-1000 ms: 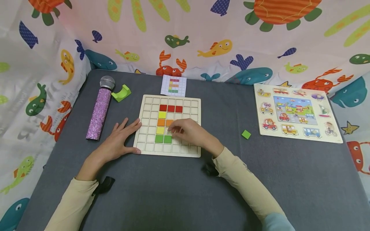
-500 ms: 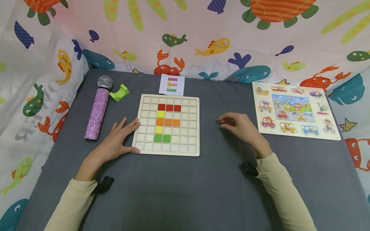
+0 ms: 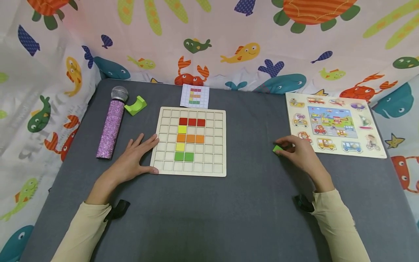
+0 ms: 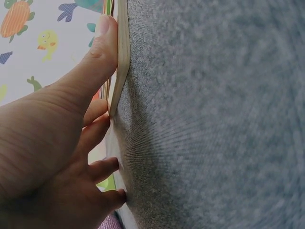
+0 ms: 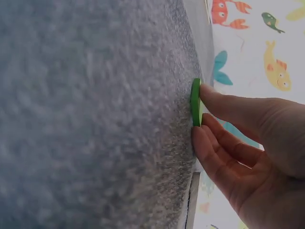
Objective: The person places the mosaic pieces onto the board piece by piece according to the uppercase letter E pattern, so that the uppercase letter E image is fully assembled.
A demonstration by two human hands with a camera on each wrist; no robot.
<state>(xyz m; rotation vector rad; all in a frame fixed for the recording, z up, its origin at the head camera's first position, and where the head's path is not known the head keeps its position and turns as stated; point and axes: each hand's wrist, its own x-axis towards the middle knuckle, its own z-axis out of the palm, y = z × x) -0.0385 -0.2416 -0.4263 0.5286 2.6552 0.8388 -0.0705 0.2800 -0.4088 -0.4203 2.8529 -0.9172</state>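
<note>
At the right of the head view, my right hand (image 3: 302, 156) pinches a small green square tile (image 3: 277, 148) down at the cloth. The right wrist view has the green tile (image 5: 196, 102) seen edge-on, between the thumb and a fingertip. My left hand (image 3: 129, 162) rests with spread fingers against the left edge of a wooden grid board (image 3: 214, 169); its thumb touches the near left corner. Rows of red tiles (image 3: 192, 122), yellow tiles (image 3: 182, 129), orange tiles (image 3: 190, 138) and green tiles (image 3: 184, 156) lie in the board's cells.
Behind the board lies a pattern card (image 3: 194, 96). A pink glittery microphone (image 3: 111, 125) and a lime-green curved block (image 3: 136, 106) are at the left. A vehicle puzzle board (image 3: 334, 125) lies just beyond my right hand. Grey cloth (image 3: 209, 214) covers the table.
My right hand has left the grid board and moved right to the loose green tile, which it now pinches. The middle row's orange tiles came into sight. My left hand stays put.
</note>
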